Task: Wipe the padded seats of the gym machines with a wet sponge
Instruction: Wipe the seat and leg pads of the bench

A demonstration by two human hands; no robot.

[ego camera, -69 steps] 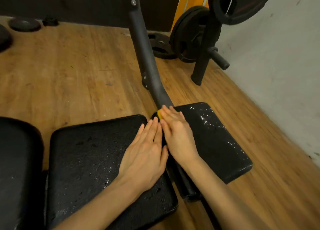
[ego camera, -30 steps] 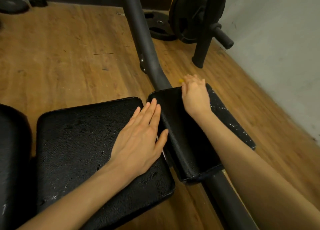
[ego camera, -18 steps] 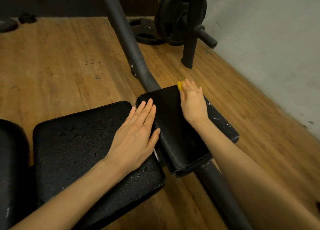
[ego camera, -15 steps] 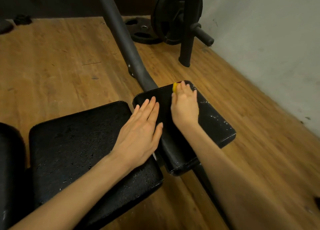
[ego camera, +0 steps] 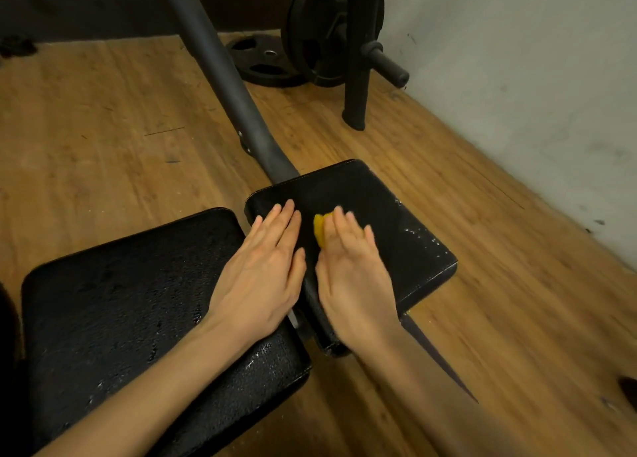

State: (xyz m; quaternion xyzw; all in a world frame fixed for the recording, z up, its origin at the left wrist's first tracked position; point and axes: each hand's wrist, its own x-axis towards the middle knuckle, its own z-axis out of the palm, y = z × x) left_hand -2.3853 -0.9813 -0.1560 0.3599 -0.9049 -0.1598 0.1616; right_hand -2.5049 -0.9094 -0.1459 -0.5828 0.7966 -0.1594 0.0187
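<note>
Two black padded seats sit side by side on a dark machine frame. My right hand (ego camera: 351,267) lies flat on the smaller right pad (ego camera: 396,229), pressing a yellow sponge (ego camera: 320,229) under its straight fingers; only the sponge's left edge shows. My left hand (ego camera: 265,270) rests flat with straight fingers across the gap, its palm on the larger left pad (ego camera: 120,301) and its fingertips on the right pad's near-left corner. Both pads glisten with water drops.
A thick dark frame bar (ego camera: 220,77) slants up from the right pad to the top of view. Weight plates (ego camera: 331,32) hang on a stand at the back, another plate (ego camera: 265,60) lies on the wooden floor. A grey wall (ego camera: 517,94) runs along the right.
My right hand has drawn the sponge back from the far edge of the right pad toward me, to its left middle. My left hand stays flat in the same place.
</note>
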